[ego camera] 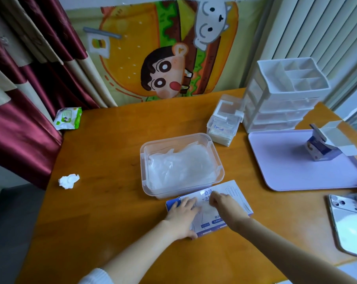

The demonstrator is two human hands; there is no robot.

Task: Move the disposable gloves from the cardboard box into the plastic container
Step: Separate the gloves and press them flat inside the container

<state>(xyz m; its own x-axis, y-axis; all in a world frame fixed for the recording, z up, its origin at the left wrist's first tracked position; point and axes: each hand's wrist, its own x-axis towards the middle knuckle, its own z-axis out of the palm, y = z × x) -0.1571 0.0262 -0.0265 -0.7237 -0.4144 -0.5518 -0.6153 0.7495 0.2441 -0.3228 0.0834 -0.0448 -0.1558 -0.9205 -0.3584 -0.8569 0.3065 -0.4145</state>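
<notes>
A clear plastic container (pixel 211 144) stands mid-table with a heap of thin translucent gloves (pixel 179 167) inside. Just in front of it lies the flat white-and-blue cardboard glove box (pixel 237 193). My left hand (pixel 182 217) rests flat on the box's left part, fingers spread, holding it down. My right hand (pixel 224 203) is over the box's middle opening, its fingers curled down into it; a bit of translucent glove film shows under them, blurred.
On the orange wooden table (pixel 112 201): a crumpled tissue (pixel 68 181) and a wipes pack (pixel 68 117) at left, small clear boxes (pixel 224 124), white drawer organiser (pixel 284 95), lilac tray (pixel 286 171) with an opened carton (pixel 327 144), and a phone (pixel 347 222) at right.
</notes>
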